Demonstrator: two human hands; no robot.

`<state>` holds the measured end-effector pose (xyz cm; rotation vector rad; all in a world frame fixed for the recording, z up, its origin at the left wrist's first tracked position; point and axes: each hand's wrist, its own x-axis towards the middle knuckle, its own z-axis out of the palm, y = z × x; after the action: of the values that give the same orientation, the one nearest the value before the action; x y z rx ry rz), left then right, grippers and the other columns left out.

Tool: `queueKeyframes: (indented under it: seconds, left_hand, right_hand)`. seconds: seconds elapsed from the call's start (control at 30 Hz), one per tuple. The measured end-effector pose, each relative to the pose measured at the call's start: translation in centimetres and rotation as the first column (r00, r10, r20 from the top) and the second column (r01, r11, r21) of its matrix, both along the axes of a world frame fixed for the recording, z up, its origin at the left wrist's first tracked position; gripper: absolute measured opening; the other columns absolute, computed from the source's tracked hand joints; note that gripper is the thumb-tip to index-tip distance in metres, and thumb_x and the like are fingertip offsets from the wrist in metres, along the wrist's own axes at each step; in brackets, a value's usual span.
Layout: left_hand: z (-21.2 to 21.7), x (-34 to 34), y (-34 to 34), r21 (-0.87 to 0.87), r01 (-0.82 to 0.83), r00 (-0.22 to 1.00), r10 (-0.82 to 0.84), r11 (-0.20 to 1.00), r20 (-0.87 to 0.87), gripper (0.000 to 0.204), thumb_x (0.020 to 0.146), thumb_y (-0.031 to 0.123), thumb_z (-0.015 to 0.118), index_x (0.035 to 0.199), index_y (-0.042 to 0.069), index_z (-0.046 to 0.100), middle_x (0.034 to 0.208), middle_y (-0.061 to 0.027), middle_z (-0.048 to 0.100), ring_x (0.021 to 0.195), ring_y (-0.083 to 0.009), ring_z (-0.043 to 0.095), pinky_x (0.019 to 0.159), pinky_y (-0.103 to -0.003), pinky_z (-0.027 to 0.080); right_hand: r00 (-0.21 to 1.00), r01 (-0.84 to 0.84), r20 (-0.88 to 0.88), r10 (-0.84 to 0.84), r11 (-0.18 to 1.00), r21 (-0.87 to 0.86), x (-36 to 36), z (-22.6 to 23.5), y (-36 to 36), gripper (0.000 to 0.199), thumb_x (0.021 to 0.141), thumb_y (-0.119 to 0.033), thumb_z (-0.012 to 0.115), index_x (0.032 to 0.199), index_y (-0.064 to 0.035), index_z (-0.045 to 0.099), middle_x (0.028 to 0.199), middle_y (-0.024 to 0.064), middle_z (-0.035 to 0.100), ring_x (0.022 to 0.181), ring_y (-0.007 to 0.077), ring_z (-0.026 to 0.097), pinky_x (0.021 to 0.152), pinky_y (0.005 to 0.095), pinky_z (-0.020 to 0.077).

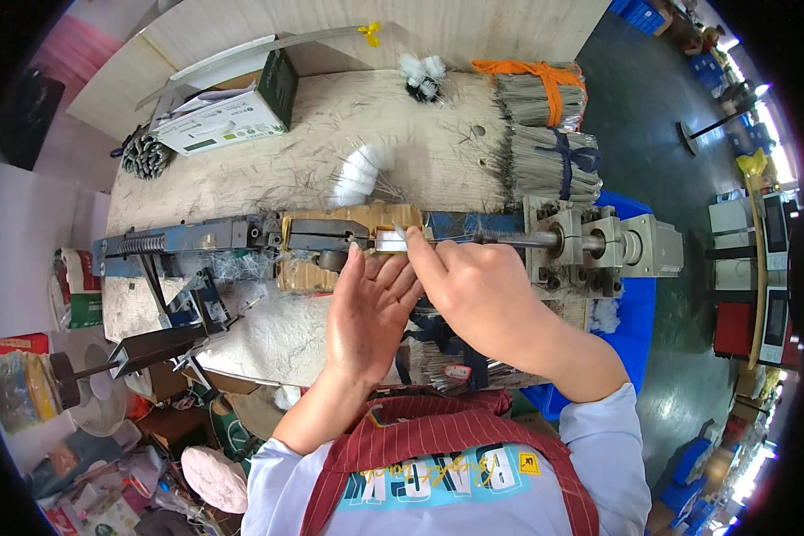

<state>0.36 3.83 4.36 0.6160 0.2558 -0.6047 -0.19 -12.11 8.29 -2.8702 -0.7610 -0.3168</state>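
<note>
My left hand (366, 313) lies palm up with its fingers stretched out and its thumb apart, just in front of the machine's dark metal jaw (326, 234). Beside the jaw sits a small white bristle bundle (389, 239). My right hand (473, 277) comes in from the right, its fingers bent and closed, with the fingertips at the bundle's right end. Whatever they pinch is hidden. The machine's spindle (518, 238) extends rightward behind that hand. A piece of brown cardboard (299, 272) is under the jaw.
Behind the machine are a white bristle pile (360, 174), finished brushes (422, 75), and wire bundles tied with orange (536, 95) and dark cloth (558, 163). A carton (228, 116) stands back left. A blue bin (632, 313) is at the right; a black lever frame (165, 344) juts out front left.
</note>
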Motion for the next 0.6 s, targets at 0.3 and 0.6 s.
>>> queueKeyframes:
  seconds: [0.3,0.6]
  left_hand:
    - [-0.5,0.1,0.1,0.017,0.088,0.993,-0.089,0.996,0.080,0.045,0.102,0.027,0.044,0.134,-0.004,0.038,0.140,-0.0194,0.043,0.130,-0.0281,0.045,0.111,-0.041,0.036]
    - [-5.1,-2.3,-4.1,0.176,0.091,0.995,-0.098,0.980,0.031,0.062,0.095,0.011,0.055,0.143,-0.010,0.022,0.150,-0.0228,0.029,0.140,-0.0265,0.030,0.113,-0.036,0.031]
  right_hand:
    - [1.000,-0.027,-0.002,0.027,0.999,-0.027,0.9,0.3,-1.1,0.038,0.074,-0.010,0.062,0.108,0.0074,0.058,0.067,0.0088,0.063,0.061,0.0213,0.068,0.050,0.0318,0.0535]
    - [0.978,0.119,-0.203,-0.051,0.934,0.337,-1.4,0.2,-2.7,0.039,0.077,-0.001,0.060,0.114,0.0042,0.049,0.091,0.0174,0.062,0.076,0.0317,0.067,0.063,0.0379,0.0535]
